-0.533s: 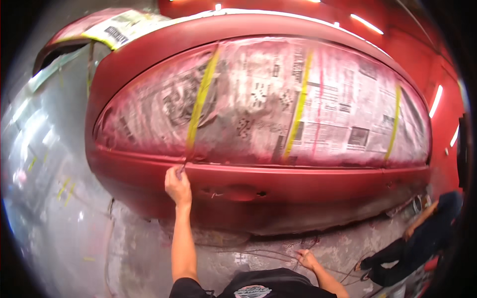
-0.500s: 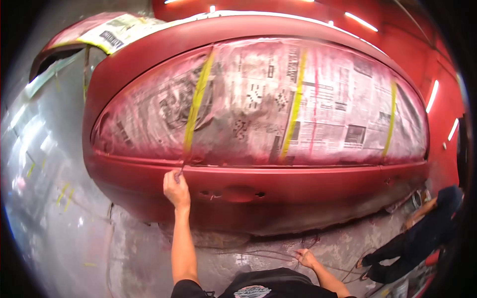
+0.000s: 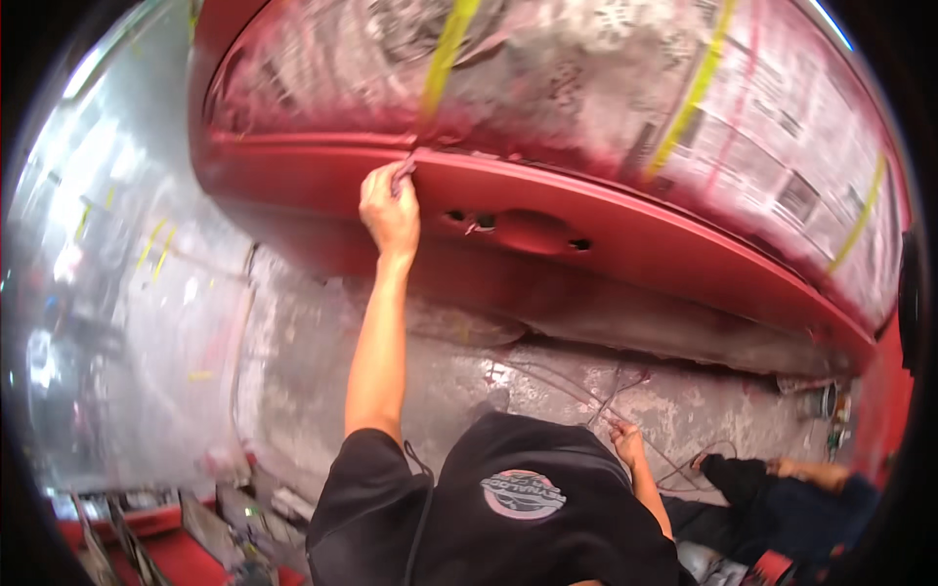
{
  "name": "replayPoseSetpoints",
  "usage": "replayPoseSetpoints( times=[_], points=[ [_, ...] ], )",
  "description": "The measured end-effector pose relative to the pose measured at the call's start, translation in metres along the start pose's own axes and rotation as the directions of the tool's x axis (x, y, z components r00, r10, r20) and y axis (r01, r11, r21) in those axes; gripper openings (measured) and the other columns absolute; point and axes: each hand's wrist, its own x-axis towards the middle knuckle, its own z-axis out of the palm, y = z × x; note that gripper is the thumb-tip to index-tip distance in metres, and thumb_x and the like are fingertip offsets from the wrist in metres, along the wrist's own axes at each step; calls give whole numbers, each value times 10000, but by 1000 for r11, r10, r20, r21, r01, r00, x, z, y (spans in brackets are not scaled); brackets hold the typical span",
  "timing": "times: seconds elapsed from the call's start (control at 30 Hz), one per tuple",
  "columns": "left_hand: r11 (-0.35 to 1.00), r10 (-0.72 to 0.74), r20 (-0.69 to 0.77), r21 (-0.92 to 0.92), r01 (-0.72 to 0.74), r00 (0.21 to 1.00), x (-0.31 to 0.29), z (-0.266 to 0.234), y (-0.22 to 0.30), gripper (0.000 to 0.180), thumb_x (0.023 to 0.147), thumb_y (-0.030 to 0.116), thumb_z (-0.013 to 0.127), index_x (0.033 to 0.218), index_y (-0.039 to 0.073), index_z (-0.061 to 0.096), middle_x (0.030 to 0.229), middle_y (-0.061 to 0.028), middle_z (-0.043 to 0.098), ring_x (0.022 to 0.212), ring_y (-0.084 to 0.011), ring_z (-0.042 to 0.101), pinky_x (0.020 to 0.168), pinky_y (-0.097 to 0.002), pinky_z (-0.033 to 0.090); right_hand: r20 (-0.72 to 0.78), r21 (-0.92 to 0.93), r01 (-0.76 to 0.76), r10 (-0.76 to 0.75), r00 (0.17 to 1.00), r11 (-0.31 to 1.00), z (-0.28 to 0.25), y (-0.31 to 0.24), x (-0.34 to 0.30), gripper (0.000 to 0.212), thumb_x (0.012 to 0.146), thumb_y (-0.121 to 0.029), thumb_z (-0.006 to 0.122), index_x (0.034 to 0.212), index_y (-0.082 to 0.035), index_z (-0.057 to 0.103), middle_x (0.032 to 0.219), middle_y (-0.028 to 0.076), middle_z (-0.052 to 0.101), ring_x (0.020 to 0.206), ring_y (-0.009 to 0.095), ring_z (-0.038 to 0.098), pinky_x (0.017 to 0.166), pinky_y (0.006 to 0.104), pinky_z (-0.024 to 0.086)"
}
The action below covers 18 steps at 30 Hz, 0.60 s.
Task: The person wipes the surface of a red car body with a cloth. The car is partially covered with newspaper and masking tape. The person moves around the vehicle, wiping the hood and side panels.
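A car body [image 3: 508,186] in matte red stretches across the upper part of the head view. Its windows are masked with newspaper [image 3: 576,88] and yellow tape [image 3: 689,98]. My left hand [image 3: 389,210] is closed round a small, folded purplish cloth [image 3: 404,171], held at the door's upper edge just under the window, by the gap between two panels. Low beside my body, my right hand [image 3: 627,439] has its fingers closed on a thin dark hose [image 3: 562,384] that runs over the floor. The hose's far end is hard to follow. Dark openings [image 3: 579,245] show around the door-handle recess.
Another person [image 3: 791,498] in dark clothes is low at the right, near the hose. A can [image 3: 823,400] stands by the car's right end. Shiny grey sheeting [image 3: 127,293] spreads on the left. Panel-like parts [image 3: 210,523] lie at the lower left.
My view has tipped downward and turned, so the car sits higher and tilted, and more floor shows. My left hand stays by the same door gap with the cloth; my right still grips the hose.
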Motion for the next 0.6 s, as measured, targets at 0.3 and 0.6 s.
replayPoseSetpoints(
  times=[0.3,0.6],
  points=[
    [979,91,20,179,-93,996,-8,-5,-3,157,891,54,738,1046,75,756,958,-118,691,903,-357,685,807,-474,540,70,29,-49,47,996,998,-9,10,-7,359,908,-128,695,1232,13,757,949,262,757,884,337,755,835,407,570],
    [992,-14,88,129,3,996,11,-8,3,232,934,110,753,1150,27,752,944,-162,749,850,-321,746,789,-411,572,49,-42,72,-70,996,997,-24,-9,9,417,891,-82,649,1284,28,732,838,181,749,804,260,731,793,377,567]
  ],
)
